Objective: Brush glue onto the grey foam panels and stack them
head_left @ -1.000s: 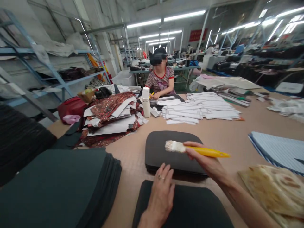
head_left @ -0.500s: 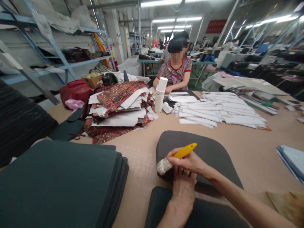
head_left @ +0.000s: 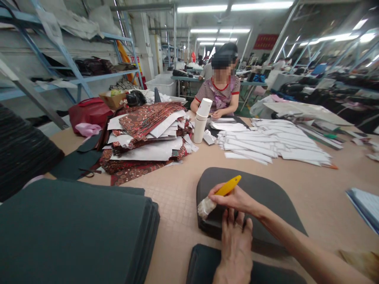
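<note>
Pinched in my right hand is a brush with a yellow handle and pale, clotted bristles. The bristles touch the left edge of a stack of dark grey rounded panels. My left hand lies on the near edge of that stack, its fingers stretched out and slightly apart, holding nothing. Closer to me, partly under my left wrist, is another dark green stack. The panels' exact material cannot be made out.
At left stands a tall pile of dark green sheets. Beyond it are patterned brown-red pieces and stacked paper cups. White strips lie at the back right. A co-worker sits across the table. Papers lie at right.
My left hand has shifted slightly right, and its fingers, bent under the brush hand before, now stretch over the stack's edge. The brush stays at the left edge, its handle tipped slightly differently.
</note>
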Tool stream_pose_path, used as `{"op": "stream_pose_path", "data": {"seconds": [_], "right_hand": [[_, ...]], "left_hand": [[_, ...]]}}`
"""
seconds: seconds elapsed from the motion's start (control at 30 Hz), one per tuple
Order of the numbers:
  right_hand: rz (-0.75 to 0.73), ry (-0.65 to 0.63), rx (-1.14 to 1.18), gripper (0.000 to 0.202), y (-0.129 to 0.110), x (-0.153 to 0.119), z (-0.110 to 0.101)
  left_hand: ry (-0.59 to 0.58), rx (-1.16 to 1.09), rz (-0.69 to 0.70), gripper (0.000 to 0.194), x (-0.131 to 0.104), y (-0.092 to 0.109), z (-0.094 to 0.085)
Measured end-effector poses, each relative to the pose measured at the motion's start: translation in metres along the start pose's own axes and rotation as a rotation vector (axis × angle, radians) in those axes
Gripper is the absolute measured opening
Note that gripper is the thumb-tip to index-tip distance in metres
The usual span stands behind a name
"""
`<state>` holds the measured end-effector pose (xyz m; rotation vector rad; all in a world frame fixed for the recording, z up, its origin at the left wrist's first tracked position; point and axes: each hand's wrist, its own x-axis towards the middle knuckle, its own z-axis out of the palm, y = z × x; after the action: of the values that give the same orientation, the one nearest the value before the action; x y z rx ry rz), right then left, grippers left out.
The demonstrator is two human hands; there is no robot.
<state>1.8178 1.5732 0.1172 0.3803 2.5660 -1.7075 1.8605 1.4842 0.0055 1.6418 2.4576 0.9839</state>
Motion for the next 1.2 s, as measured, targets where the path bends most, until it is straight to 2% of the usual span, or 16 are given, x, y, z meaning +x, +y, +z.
{"op": "stream_pose_path", "data": {"seconds": [0.13,0.23,0.33,0.43,0.57,0.63,0.73,0.9,1.03,1.1,1.2], "right_hand": [[-0.064,0.160,-0.023,0.026,0.007,0.034,-0.013],[-0.116,0.280,-0.048,0.030,0.013,0.061,-0.029],[-0.125,0.390,-0.072,0.034,0.018,0.078,-0.049],[-0.111,0.499,-0.102,0.037,0.019,0.078,-0.072],[-0.108,0.604,-0.142,0.036,0.013,0.061,-0.098],[-0.115,0.563,-0.158,0.040,0.009,0.058,-0.104],[-0.108,0.411,-0.166,0.044,0.007,0.065,-0.107],[-0.082,0.287,-0.172,0.042,0.018,0.073,-0.123],[-0.052,0.244,-0.193,0.039,0.031,0.053,-0.154],[-0.041,0.248,-0.204,0.039,0.038,0.038,-0.170],[-0.019,0.303,-0.206,0.042,0.048,0.016,-0.191]], "left_hand": [[0.042,0.011,0.013,0.047,-0.008,-0.001,-0.003],[0.049,-0.023,0.017,0.044,-0.008,-0.003,-0.003],[0.113,-0.029,0.030,0.038,-0.006,-0.005,0.004],[0.241,0.010,0.042,0.032,-0.002,-0.005,0.014],[0.467,0.066,0.058,0.024,0.004,-0.008,0.020],[0.530,0.092,0.105,0.021,0.008,-0.011,0.020],[0.563,0.121,0.160,0.022,0.011,-0.015,0.022],[0.573,0.075,0.119,0.028,0.010,-0.020,0.044],[0.553,0.047,0.096,0.038,0.008,-0.024,0.053],[0.545,0.050,0.102,0.038,0.007,-0.025,0.049],[0.463,0.094,0.134,0.040,0.006,-0.026,0.037]]}}
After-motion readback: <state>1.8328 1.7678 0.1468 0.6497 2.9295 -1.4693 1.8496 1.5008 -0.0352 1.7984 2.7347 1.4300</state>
